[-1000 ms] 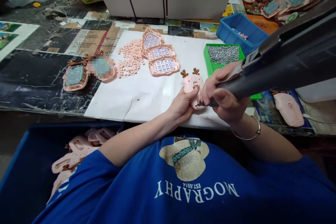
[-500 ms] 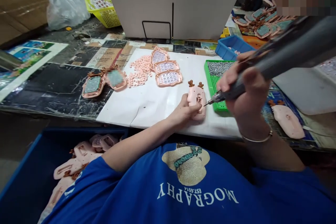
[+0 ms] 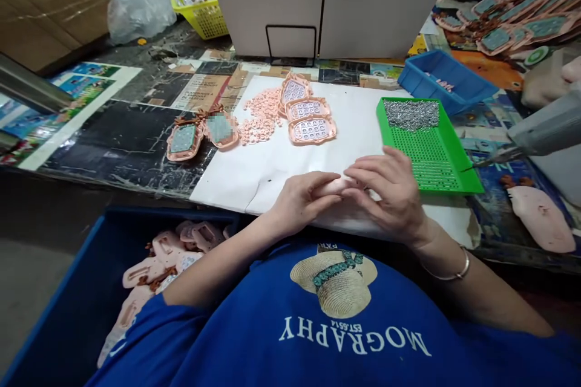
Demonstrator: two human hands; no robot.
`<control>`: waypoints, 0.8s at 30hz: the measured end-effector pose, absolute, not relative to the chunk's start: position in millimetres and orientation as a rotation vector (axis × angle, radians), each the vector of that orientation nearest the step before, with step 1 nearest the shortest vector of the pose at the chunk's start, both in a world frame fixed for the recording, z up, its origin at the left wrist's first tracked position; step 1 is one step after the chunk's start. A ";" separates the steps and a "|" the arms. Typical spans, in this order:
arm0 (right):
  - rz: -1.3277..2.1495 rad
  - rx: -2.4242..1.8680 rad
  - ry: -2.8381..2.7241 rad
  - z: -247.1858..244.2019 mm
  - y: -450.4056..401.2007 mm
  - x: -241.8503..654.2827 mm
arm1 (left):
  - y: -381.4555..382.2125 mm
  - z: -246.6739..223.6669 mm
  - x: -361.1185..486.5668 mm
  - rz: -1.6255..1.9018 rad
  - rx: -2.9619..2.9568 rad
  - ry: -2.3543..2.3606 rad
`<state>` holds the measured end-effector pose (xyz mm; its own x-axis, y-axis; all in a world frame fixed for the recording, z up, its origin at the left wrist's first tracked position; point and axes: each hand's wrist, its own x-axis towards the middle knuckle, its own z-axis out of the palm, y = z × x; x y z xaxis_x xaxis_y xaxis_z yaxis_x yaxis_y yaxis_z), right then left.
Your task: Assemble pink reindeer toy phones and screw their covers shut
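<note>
A pale pink plastic toy casing (image 3: 333,186) is held low over the front of the white sheet (image 3: 358,127), turned nearly edge-on and mostly covered by fingers. My left hand (image 3: 293,202) grips its left end between thumb and fingers. My right hand (image 3: 393,196) closes on the other end, fingertips and thumb pinching it. To the right, a grey electric screwdriver (image 3: 544,124) hangs free of my hands, its bit over the right rim of a green tray (image 3: 469,178). Small silver screws (image 3: 413,115) lie at the tray's back.
Pink button pieces (image 3: 261,115) and open casing halves with keypads (image 3: 311,130) lie on the sheet. Casings with green boards (image 3: 184,140) sit left. A blue bin (image 3: 68,296) holds pink casings (image 3: 167,248). Another casing (image 3: 542,217) lies right, near a blue basket (image 3: 447,78).
My right hand has let go of the screwdriver, which now hangs at the right, and has taken hold of the casing. The casing has been tipped from back-up to edge-on.
</note>
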<state>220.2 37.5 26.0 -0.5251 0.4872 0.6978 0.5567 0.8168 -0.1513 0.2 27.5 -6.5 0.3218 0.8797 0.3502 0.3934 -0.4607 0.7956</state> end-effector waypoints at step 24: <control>-0.039 -0.495 -2.293 17.8 62.9 197.4 | 35.6 18.6 2.6 0.808 0.235 0.811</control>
<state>197.4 62.9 17.8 -0.6246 0.3385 0.7038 0.3623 0.9239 -0.1229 2.6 35.6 18.6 0.4165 0.7210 -0.5538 -0.5510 0.6847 0.4770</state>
